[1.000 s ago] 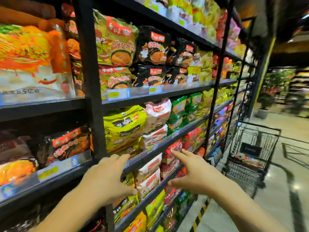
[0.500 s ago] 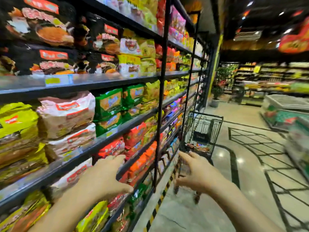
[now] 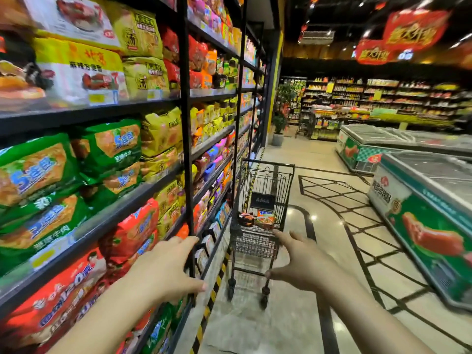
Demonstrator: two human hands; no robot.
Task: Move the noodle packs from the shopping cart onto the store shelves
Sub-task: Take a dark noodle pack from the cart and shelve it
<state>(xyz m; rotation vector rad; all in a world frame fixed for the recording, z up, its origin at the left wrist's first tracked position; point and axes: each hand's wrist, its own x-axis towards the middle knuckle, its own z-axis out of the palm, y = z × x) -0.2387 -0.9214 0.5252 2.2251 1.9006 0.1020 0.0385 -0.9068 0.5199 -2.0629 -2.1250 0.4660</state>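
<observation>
Fingers of right hand spread wide, empty, thumb apart, stretched toward 12 o'clock at shopping cart. Left hand loosely spread too, gripping nothing, hovering near black shelf upright. Inside cart basket: two noodle packs, one dark and one orange, lying side by side on wire floor. Cart just beside store shelves at 9 to 11 o'clock, crammed with green, yellow and red packets. Chest freezers at 3 o'clock, lids closed.
</observation>
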